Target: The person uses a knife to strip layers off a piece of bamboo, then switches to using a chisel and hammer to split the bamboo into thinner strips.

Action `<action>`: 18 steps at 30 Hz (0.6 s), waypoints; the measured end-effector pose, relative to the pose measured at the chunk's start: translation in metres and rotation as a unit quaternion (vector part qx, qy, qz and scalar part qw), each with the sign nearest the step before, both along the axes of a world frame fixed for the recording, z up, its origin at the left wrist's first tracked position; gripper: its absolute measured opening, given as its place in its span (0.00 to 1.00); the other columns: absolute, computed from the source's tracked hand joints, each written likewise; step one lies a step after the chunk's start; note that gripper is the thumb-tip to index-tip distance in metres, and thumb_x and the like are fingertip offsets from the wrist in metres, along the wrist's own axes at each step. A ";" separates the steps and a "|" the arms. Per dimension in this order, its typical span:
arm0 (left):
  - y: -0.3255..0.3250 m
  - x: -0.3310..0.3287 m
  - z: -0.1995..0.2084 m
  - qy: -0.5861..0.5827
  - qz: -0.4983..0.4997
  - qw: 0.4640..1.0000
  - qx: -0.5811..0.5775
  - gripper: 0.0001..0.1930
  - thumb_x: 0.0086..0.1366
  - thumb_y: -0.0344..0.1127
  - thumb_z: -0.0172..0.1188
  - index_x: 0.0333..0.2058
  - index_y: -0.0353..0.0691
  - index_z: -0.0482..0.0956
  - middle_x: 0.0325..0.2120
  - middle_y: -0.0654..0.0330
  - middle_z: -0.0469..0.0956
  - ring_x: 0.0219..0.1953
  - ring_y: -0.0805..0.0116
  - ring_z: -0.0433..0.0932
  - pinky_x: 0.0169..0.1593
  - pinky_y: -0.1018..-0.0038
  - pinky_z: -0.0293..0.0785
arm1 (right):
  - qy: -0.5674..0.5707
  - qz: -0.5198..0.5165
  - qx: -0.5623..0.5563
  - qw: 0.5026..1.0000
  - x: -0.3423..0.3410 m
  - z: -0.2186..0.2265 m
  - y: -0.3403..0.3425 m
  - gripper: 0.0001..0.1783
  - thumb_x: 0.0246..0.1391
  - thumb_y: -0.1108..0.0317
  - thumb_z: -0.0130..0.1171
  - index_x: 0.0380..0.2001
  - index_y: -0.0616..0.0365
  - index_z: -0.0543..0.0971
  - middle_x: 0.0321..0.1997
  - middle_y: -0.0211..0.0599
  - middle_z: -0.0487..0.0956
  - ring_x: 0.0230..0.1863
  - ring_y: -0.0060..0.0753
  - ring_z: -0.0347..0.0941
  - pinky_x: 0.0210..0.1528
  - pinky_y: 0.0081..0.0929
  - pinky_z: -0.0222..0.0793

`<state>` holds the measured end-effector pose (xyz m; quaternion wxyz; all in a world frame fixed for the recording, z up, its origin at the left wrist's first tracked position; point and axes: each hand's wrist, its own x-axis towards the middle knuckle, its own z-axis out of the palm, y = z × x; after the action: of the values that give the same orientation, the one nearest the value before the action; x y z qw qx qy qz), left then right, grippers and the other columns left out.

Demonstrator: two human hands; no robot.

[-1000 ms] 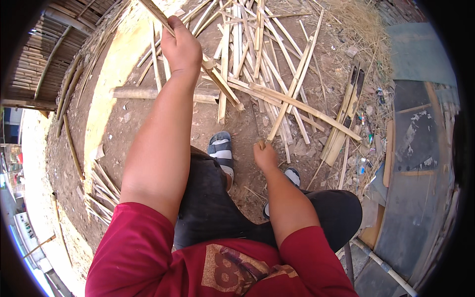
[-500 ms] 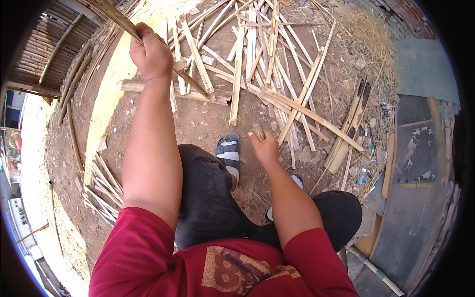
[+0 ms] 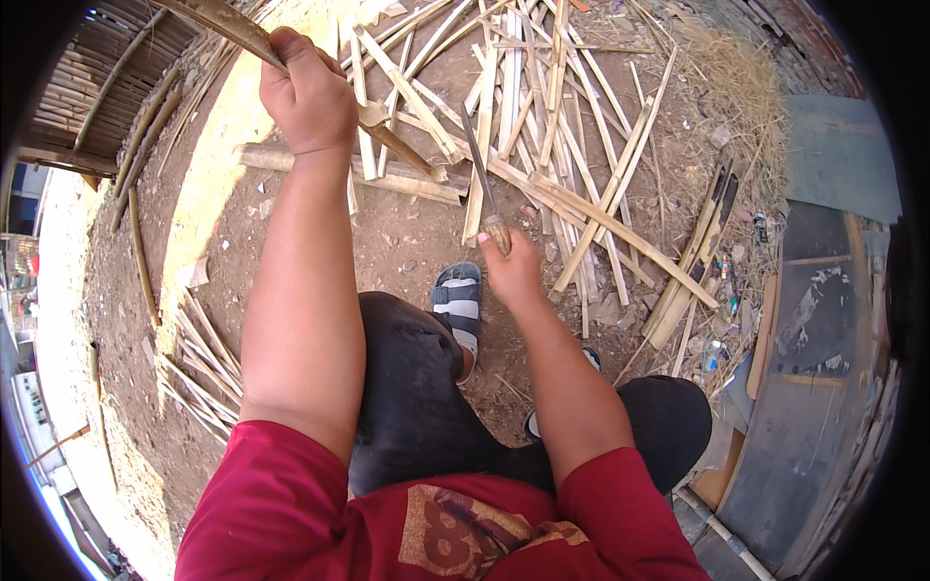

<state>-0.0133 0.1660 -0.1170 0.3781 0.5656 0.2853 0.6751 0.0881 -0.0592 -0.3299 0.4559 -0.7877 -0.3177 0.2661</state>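
My left hand [image 3: 310, 102] is closed around a split bamboo pole [image 3: 229, 25] at the upper left. The pole slants down past my fist, and its lower end shows beyond my wrist. In my right hand [image 3: 513, 271], near the middle, is a long knife [image 3: 481, 172], gripped by its wooden handle. Its blade points away from me and leans a little to the left, apart from the pole. Beneath and beyond the blade lie many pale bamboo strips [image 3: 511, 82], crossed in a loose heap.
A thick bamboo length [image 3: 407, 184] lies across the dirt beyond my sandalled foot [image 3: 456, 300]. Thin strips [image 3: 203, 363] are bundled at left. Darker split pieces [image 3: 690, 266], straw [image 3: 727, 92] and a grey panel [image 3: 814, 290] stand to the right. A bamboo-slat structure [image 3: 92, 82] is at upper left.
My right hand has moved slightly away from me, and the knife blade now leans more to the left with its flat showing. My left hand keeps its hold on the bamboo pole.
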 end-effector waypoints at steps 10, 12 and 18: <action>0.013 0.010 0.002 0.032 0.058 0.998 -0.009 0.28 0.80 0.52 0.42 0.19 0.43 0.63 0.12 0.66 0.64 0.17 0.76 0.62 0.25 0.74 0.61 | -0.045 0.059 -0.189 0.979 -0.042 -0.062 0.014 0.28 0.60 0.45 0.59 0.45 0.62 0.77 0.37 0.63 0.82 0.40 0.70 0.79 0.43 0.56 0.75; 0.015 0.005 0.003 0.030 0.056 0.998 -0.029 0.28 0.80 0.52 0.40 0.19 0.43 0.63 0.12 0.64 0.65 0.17 0.73 0.63 0.26 0.72 0.64 | -0.018 0.038 -0.157 0.987 -0.043 -0.071 0.013 0.27 0.60 0.46 0.59 0.43 0.62 0.78 0.37 0.64 0.82 0.40 0.71 0.79 0.42 0.56 0.75; 0.019 0.002 0.004 0.047 0.072 0.996 -0.028 0.28 0.80 0.52 0.39 0.19 0.43 0.63 0.12 0.62 0.66 0.19 0.71 0.64 0.30 0.71 0.66 | 0.197 -0.003 -0.116 0.973 -0.026 -0.075 0.015 0.25 0.62 0.46 0.58 0.36 0.62 0.78 0.31 0.55 0.82 0.29 0.60 0.79 0.36 0.50 0.76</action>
<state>-0.0114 0.1854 -0.1127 0.3301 0.5638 0.3618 0.6650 0.0619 -0.0446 -0.4048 0.4155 -0.7684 -0.1860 0.4499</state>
